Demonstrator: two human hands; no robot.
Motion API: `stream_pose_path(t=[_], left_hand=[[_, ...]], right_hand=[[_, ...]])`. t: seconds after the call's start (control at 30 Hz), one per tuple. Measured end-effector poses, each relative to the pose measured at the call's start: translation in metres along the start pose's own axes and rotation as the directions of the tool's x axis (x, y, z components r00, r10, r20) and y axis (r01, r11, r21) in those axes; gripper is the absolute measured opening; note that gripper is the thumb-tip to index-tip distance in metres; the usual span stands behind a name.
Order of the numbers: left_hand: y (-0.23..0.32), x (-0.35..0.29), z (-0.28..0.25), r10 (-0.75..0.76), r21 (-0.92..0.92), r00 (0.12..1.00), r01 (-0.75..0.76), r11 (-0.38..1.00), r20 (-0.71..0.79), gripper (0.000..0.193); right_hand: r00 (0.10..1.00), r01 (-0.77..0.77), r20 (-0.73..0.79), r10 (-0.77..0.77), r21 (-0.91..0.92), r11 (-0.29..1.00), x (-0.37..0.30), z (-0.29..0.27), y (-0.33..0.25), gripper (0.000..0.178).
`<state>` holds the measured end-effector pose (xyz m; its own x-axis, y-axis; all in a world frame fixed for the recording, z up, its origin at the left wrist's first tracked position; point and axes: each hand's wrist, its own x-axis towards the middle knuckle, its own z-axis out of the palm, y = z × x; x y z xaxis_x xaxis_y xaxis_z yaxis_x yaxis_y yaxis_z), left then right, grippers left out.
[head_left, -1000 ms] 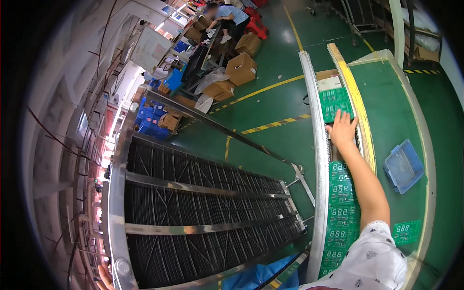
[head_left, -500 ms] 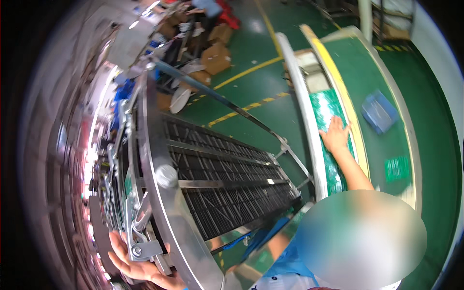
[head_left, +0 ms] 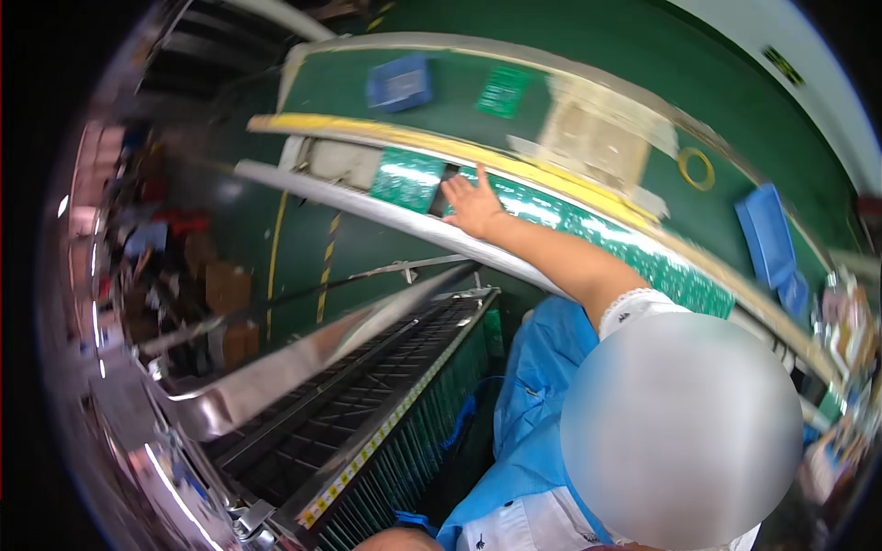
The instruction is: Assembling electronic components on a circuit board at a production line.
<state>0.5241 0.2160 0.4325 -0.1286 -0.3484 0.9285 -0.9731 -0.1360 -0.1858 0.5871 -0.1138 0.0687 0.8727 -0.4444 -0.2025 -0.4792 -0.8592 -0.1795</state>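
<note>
The green boards (head_left: 643, 250) already lie in a row between the yellow rail (head_left: 386, 136) and pale rail (head_left: 354, 205), reaching rightward from your right hand (head_left: 473, 204); a separate board (head_left: 407, 179) lies left of it, past a dark gap. Your fingers are spread apart, clamped on nothing; blur hides whether they touch. Beyond your fingertips a loose board (head_left: 503, 91) lies outside the rails, a blue tray (head_left: 401, 83) to its left. Your left hand does not show
</note>
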Motion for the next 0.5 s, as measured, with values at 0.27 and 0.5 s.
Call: stream_pose_path(t=[0.27, 0.5], left_hand=[[0.039, -0.020, 0.017, -0.126, -0.144, 0.984, 0.144, 0.979, 0.126, 0.055], [0.091, -0.103, 0.216, -0.330, -0.254, 0.467, 0.815, 0.521, 0.821, 0.038]], right_hand=[[0.991, 0.015, -0.135, 0.003, 0.131, 0.991, -0.067, 0.000, 0.031, 0.070], [0.909, 0.045, -0.387, 0.157, 0.464, 0.885, -0.239, 0.013, 0.041, 0.053]])
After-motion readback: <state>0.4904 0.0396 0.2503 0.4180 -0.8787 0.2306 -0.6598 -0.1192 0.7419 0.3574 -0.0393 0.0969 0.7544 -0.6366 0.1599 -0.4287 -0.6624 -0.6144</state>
